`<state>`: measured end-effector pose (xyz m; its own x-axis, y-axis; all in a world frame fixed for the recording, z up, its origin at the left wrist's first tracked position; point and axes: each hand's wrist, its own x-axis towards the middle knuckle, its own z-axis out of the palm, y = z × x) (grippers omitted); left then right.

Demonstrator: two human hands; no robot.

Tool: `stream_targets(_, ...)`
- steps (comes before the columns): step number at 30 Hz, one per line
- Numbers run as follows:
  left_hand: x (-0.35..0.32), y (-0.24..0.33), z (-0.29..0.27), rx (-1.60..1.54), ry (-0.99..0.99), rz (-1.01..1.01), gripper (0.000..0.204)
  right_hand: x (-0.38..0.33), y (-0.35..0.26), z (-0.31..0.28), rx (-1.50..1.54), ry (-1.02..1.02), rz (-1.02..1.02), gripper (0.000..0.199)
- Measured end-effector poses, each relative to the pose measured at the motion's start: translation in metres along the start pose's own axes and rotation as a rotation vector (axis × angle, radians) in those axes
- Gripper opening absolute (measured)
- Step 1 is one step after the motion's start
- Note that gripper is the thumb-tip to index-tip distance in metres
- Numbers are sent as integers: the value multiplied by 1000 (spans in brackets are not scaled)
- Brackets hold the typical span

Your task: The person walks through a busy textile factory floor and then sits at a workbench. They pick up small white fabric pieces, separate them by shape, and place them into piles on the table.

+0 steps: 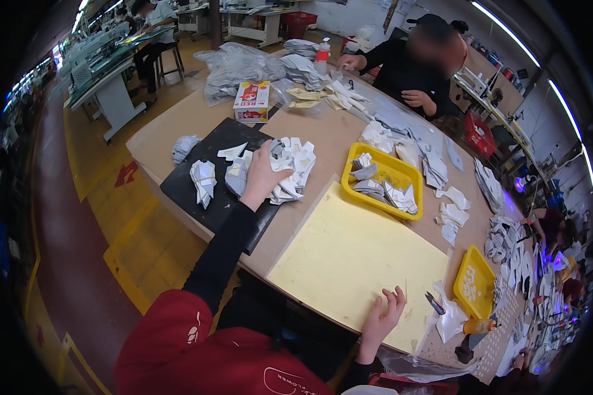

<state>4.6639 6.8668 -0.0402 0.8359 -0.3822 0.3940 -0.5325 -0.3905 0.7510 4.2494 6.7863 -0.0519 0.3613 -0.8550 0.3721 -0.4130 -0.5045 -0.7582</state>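
My left hand reaches onto a heap of white cut pieces lying on a black board. Its thumb and fingers are apart, touching the pieces; the undersides of the fingertips are hidden. Beside it are a grey-white bundle and another banded bundle. My right hand is open and holds nothing, fingers spread over the near right part of a pale yellow sheet. Small snips with dark handles lie to its right, partly on a white piece.
A yellow tray with bundled grey pieces stands beyond the sheet; another yellow tray holds small pale pieces. An orange-capped bottle lies near the right. A red-and-white box stands behind the board. Across the table, a person in black works.
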Motion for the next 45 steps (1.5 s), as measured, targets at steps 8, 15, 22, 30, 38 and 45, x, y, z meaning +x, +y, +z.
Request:
stream_targets(8, -51, 23, -6, 150, -56, -116, 92, -2, 2, 1, 7, -8, -8, 14)
stream_targets(15, -64, 35, -11, 19, -71, 34, 48, -2, 1, -1, 21, -41, -65, 14)
stream_targets(22, -93, 94, 1, -298, -317, 111, 38, 0, 6, -6, 77, -152, -56, 15)
stream_targets(30, -90, 153, 85, -400, -746, 441, 59, 84, -35, -27, -29, -226, -500, 51)
stream_targets(38, -96, 117, 128, -728, -970, 220, 84, 129, 21, 39, 228, -509, -165, 77)
stream_targets(45, -111, 130, 135, -670, -995, 151, 92, 127, 33, 47, 155, -385, -212, 89)
